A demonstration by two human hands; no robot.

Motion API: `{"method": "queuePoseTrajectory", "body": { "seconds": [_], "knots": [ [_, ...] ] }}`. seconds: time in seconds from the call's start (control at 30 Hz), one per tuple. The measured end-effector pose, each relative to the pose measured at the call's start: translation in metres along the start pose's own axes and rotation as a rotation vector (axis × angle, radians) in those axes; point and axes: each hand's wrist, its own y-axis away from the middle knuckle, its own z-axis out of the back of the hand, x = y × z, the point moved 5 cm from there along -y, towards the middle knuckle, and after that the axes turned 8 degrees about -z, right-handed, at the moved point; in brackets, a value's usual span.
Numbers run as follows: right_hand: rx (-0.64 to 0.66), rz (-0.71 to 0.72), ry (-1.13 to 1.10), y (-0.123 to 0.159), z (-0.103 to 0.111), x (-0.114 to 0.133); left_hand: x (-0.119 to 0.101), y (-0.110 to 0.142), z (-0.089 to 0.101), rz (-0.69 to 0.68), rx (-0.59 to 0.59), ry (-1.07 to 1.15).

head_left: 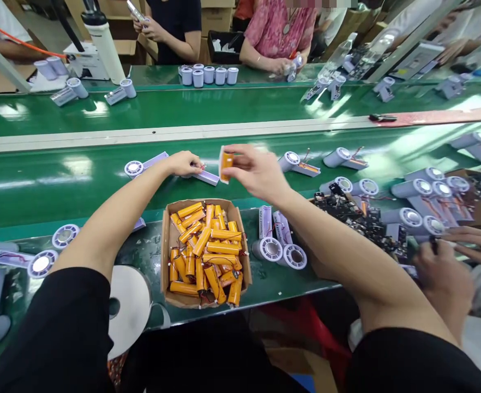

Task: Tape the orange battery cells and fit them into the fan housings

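My right hand [259,170] pinches an orange battery cell [226,164] with a white strip along its side, raised above the green conveyor belt [80,188]. To its left, my left hand [182,162] is closed over a lilac handheld fan housing [208,177], whose open handle sticks out to the right. Thin reddish wires show at the left fingertips; the rest of that housing is hidden under the hand. Another lilac fan [134,168] lies just left of my left wrist. Below both hands stands a cardboard box [166,240] full of orange wired battery cells [222,248].
Two fans [271,248] lie right of the box. A white reel [136,305] sits at the left. More fans [292,159] lie on the belt. At right, a co-worker's hands [443,273] work beside dark circuit boards [347,218]. Several people stand across the line.
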Motion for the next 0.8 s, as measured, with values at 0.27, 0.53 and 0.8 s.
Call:
{"method": "queuePoseTrajectory", "body": {
  "seconds": [0.27,0.53,0.8],
  "knots": [
    [0.279,-0.078,0.758,-0.057,-0.051,-0.074,-0.001,-0.011,-0.011,0.175,-0.177,-0.043],
    [0.508,-0.087,1.030,-0.061,-0.061,-0.080,-0.005,-0.022,-0.015,0.229,-0.209,0.016],
    [0.630,-0.079,1.203,-0.069,-0.074,-0.073,-0.038,-0.003,-0.006,0.291,-0.305,0.051]
  ]
}}
